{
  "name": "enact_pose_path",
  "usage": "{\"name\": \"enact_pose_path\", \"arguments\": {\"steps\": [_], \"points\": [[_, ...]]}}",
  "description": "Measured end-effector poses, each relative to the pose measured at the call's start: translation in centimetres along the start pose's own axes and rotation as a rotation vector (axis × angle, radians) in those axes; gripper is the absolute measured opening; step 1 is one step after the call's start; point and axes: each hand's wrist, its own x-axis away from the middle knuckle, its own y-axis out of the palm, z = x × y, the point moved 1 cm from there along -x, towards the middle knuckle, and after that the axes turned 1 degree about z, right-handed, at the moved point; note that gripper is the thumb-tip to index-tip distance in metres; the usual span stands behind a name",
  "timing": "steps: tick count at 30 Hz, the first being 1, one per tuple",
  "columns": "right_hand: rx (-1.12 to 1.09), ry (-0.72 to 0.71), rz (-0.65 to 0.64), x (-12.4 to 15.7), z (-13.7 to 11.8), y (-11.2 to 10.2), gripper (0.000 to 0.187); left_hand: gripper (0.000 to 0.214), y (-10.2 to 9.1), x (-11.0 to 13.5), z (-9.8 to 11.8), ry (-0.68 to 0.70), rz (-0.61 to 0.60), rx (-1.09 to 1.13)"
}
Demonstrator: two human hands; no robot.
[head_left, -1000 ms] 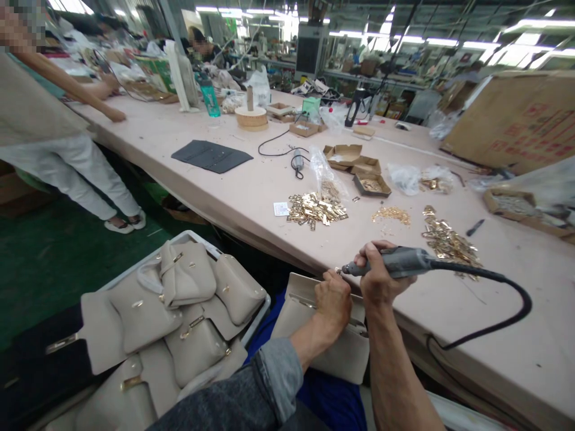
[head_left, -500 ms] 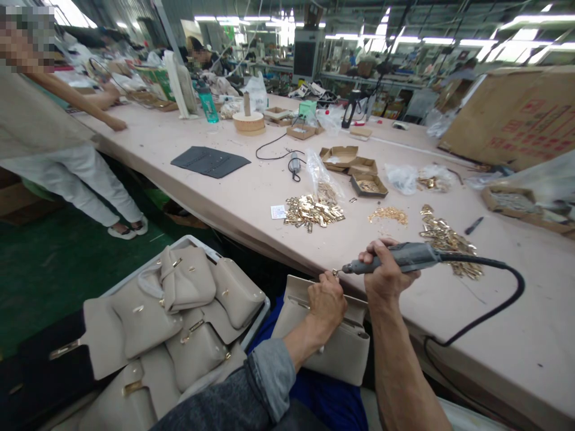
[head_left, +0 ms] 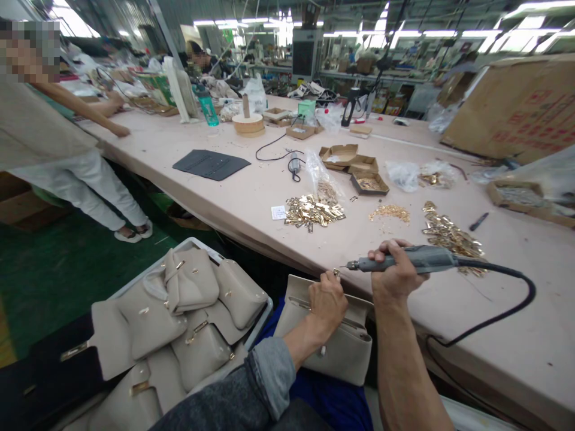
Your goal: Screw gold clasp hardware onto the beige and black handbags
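My right hand (head_left: 395,275) is wrapped round a grey electric screwdriver (head_left: 429,258), which lies nearly level with its bit pointing left. The thin bit ends just right of a small gold metal fitting (head_left: 336,273), with a slight gap between them. My left hand (head_left: 329,302) pinches that fitting at the upper edge of a beige handbag (head_left: 345,359). The bag rests on my lap over blue cloth, against the table's edge. My fingers cover part of its flap, so how the fitting sits there is partly hidden.
Left of me, a white crate (head_left: 265,320) holds several beige bags. On the table (head_left: 269,179) lie gold buckle pieces (head_left: 314,212), small gold parts (head_left: 390,212), more metal fittings (head_left: 451,230) and a pen (head_left: 478,221). The screwdriver's black cable (head_left: 525,305) loops right. A person (head_left: 49,131) stands far left.
My right hand has drawn the screwdriver a little to the right, and its bit has come away from the fitting. The left hand keeps its pinch. The view has shifted slightly.
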Motion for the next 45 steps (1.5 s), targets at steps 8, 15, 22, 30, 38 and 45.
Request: {"name": "enact_pose_path", "arguments": {"steps": [8, 15, 22, 30, 38, 45], "points": [[-0.138, 0.259, 0.062, -2.8, 1.2, -4.0, 0.029, 0.026, -3.2, -1.5, -0.9, 0.048, -0.141, 0.233], [-0.218, 0.383, 0.116, -3.8, 3.2, -6.7, 0.019, 0.019, -2.9, -1.5, -1.4, 0.085, -0.199, 0.230], [-0.217, 0.336, 0.203, -5.7, 2.9, -8.3, 0.017, 0.023, -0.6, 0.1, -0.3, 0.055, -0.077, -0.013], [-0.194, 0.308, 0.115, -5.2, 2.9, -8.7, 0.026, 0.021, -1.2, -0.5, -0.8, 0.057, -0.100, 0.057], [-0.182, 0.246, 0.161, -5.0, 3.0, -8.5, 0.029, 0.022, -3.6, -3.7, -3.9, 0.033, -0.598, 0.652], [-0.081, 0.201, 0.227, -5.0, 3.7, -7.7, 0.025, 0.022, -2.4, -3.4, -4.8, -0.161, -0.660, 1.078]]}}
